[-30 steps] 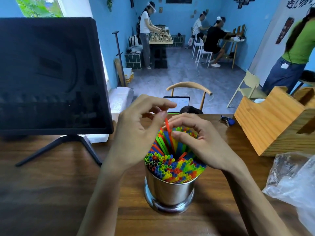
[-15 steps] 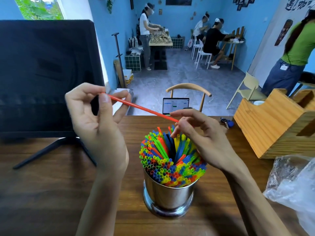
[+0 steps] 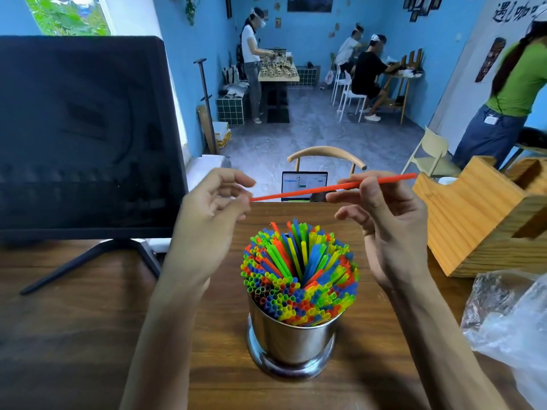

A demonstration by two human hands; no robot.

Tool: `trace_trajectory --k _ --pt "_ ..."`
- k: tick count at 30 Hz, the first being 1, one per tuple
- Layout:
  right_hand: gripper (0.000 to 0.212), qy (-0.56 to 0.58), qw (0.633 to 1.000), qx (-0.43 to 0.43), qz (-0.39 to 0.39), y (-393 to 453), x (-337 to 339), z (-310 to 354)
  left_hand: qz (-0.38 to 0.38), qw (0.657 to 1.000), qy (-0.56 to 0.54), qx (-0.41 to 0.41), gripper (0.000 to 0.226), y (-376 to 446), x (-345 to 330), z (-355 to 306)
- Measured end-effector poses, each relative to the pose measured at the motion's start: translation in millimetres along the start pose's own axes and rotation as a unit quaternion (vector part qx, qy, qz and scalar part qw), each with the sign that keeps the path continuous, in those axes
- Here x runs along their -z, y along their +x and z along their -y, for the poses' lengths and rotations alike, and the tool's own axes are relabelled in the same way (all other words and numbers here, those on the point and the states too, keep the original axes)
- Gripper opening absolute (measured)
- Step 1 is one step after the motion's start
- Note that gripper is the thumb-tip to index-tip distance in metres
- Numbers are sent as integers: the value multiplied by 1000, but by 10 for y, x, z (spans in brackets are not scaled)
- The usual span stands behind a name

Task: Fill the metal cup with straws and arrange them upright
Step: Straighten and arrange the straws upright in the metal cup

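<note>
A shiny metal cup (image 3: pixel 291 341) stands on the wooden table (image 3: pixel 74 335), packed with several coloured straws (image 3: pixel 299 273) that fan out slightly at the top. Above the cup, my right hand (image 3: pixel 390 226) pinches a single red straw (image 3: pixel 296 193) between thumb and forefinger, near its middle. The straw lies almost level, its right end rising over the wooden box. My left hand (image 3: pixel 207 220) hovers to the cup's upper left with loosely curled fingers. Its fingertips are just at the straw's left end, with no grip visible.
A dark monitor (image 3: pixel 83 134) on a splayed stand fills the left. A wooden box (image 3: pixel 479 220) sits at the right, with a crumpled plastic bag (image 3: pixel 509 321) in front of it. Past the table's far edge are a small lit screen (image 3: pixel 305 184) and a chair back (image 3: pixel 325 153).
The red straw came out of the cup in my left hand. It has shifted rightward and now sits in my right hand's pinch, while my left hand has loosened and moved back toward the cup.
</note>
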State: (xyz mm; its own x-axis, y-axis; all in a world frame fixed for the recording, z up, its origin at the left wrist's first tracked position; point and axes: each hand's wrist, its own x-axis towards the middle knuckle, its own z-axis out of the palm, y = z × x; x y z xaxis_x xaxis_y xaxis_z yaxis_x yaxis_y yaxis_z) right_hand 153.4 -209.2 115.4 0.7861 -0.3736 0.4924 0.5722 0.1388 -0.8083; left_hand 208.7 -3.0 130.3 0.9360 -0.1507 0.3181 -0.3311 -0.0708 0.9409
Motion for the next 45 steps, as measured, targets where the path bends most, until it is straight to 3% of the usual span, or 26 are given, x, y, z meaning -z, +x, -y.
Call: trace_trajectory --k 4,8,11,14,19,23,26,28,31,35,39,45 --pt "17 1 996 68 -60 -20 -31 17 143 987 73 9 23 -38 22 -11" --pt "37 -65 982 158 -80 -50 -61 12 233 962 145 -3 17 -68 -21 -6" --pt "55 -98 980 169 -40 -61 -73 -14 224 961 162 -10 16 -70 -28 3" --pt "52 -168 977 123 51 -81 -78 -68 175 973 151 -21 17 -53 -33 36" --pt "6 -324 928 48 176 -102 -46 -130 109 967 228 -31 19 -52 -83 48" --pt "32 -339 918 1 203 -103 -34 -90 152 942 300 13 20 -13 -101 111" --pt "22 -335 926 15 171 -91 -36 -108 146 943 300 15 12 -8 -102 128" --pt "19 -354 921 18 158 -68 -25 -129 131 952 278 7 8 -7 -100 137" --pt "36 -376 906 -23 192 -57 -12 -134 112 963 244 -12 6 -12 -98 126" --pt "45 -351 903 -77 235 -57 -5 -123 55 974 191 -108 12 -31 -119 51" --pt "35 -327 907 -78 255 -54 4 -100 13 985 -37 -168 10 -79 -179 -49" --pt "21 -289 931 -19 222 -52 -5 -120 -72 958 -214 -178 16 -115 -173 -130"
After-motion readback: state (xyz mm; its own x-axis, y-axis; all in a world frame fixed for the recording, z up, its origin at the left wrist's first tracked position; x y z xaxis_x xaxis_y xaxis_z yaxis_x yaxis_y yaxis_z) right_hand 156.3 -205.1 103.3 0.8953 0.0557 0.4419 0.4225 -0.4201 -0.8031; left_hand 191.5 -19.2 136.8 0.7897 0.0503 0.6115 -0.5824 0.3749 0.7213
